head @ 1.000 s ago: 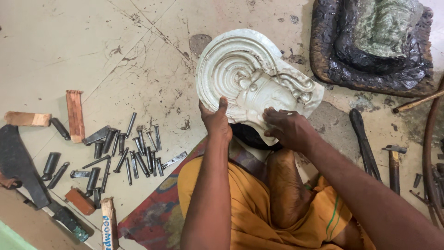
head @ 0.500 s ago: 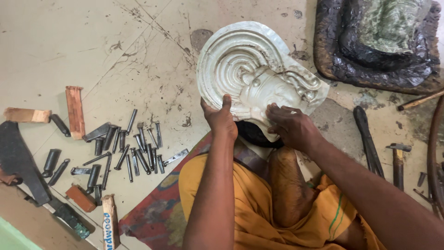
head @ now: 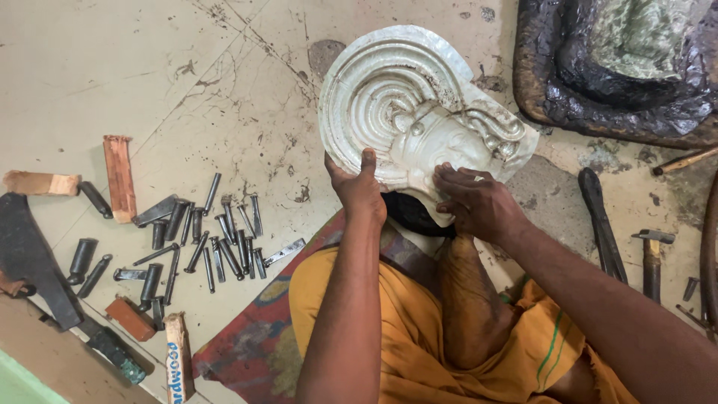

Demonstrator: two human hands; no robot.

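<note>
Since the earlier frame both hands have shifted little along the lower rim of the embossed metal plaque [head: 419,112], which sits slightly higher in view. Left hand [head: 361,187] grasps the plaque's bottom edge, thumb lying up over the raised rings, fingers hidden behind. Right hand [head: 479,202] presses on the lower right of the relief, fingers curled over its edge just beside the embossed face. That plaque stands against the person's knees, tilted back towards the floor, its rounded arch pointing away from the person and its long axis running from the hands to the far top. Concentric ridges fill its left half; the face and scrollwork lie to the right. Below, an orange cloth [head: 419,337] covers the legs on a patterned mat [head: 247,344]. To the left a scatter of steel punches [head: 202,239] and wooden blocks [head: 120,176] lies on the stained, cracked floor [head: 149,75]. A hammer [head: 652,254] rests at right, a black pitch block [head: 598,82] beyond
</note>
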